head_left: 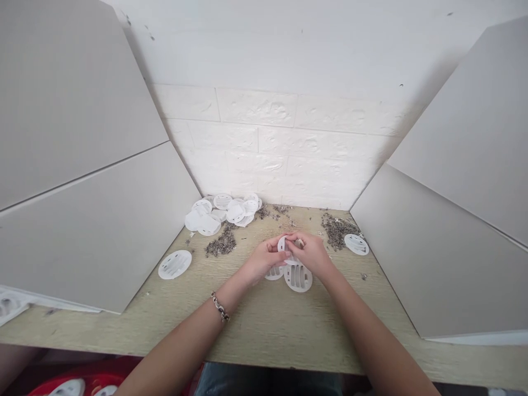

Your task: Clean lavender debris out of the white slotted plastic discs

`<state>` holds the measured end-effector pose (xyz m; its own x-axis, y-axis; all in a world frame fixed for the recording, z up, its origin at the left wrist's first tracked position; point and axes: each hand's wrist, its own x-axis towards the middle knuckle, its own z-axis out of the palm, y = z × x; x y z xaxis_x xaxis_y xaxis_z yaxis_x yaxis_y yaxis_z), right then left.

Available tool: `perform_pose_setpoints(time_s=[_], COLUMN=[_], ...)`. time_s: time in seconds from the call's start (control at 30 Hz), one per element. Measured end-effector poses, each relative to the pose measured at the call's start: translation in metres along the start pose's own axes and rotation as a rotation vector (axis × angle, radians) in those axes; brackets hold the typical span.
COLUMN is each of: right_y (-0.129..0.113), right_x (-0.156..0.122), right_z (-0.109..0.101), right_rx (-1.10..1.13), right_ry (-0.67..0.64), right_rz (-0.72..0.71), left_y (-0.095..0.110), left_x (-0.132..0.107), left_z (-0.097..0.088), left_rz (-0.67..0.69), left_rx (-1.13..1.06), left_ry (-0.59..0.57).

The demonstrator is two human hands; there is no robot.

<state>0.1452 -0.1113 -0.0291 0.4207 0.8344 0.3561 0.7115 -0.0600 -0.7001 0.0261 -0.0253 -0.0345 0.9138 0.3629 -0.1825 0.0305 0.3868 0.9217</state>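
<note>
My left hand point(266, 258) and my right hand point(310, 253) meet above the wooden tabletop point(264, 335), both pinching a white slotted plastic disc point(284, 246) by its edge. Most of that disc is hidden by my fingers. Just below my hands, two similar discs point(298, 278) point(274, 273) lie partly tucked under them, the nearer one overlapping the other. A beaded bracelet point(220, 306) circles my left wrist.
A heap of white discs point(223, 212) sits in the far left corner. Single discs lie at left point(175, 264) and right point(356, 244). Dried grey-brown herb scraps point(221, 243) point(336, 230) are scattered. Grey panels point(82, 220) point(454, 258) flank the white brick-textured wall point(264, 143). A red crate point(82, 379) sits below the front edge.
</note>
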Motion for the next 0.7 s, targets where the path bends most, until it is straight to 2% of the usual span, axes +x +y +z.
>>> perform_pose_setpoints(time_s=[0.23,0.47,0.7], right_y=[-0.0027,-0.0034,-0.0030], right_x=[-0.0023,-0.0016,-0.0011], right_z=[-0.0019,-0.0036,-0.0063], right_rx=[0.007,0.007,0.094], right_ry=[0.032,0.038,0.016], right_rz=[0.081,-0.025,0.065], left_y=[-0.0029,-0.0048,0.0005], left_x=[0.0012,0.0013,-0.0001], left_z=[0.0000,-0.0018,-0.0038], left_rz=[0.014,0.054,0.033], left_rx=[-0.004,0.040,0.027], left_ry=[-0.003,-0.029,-0.063])
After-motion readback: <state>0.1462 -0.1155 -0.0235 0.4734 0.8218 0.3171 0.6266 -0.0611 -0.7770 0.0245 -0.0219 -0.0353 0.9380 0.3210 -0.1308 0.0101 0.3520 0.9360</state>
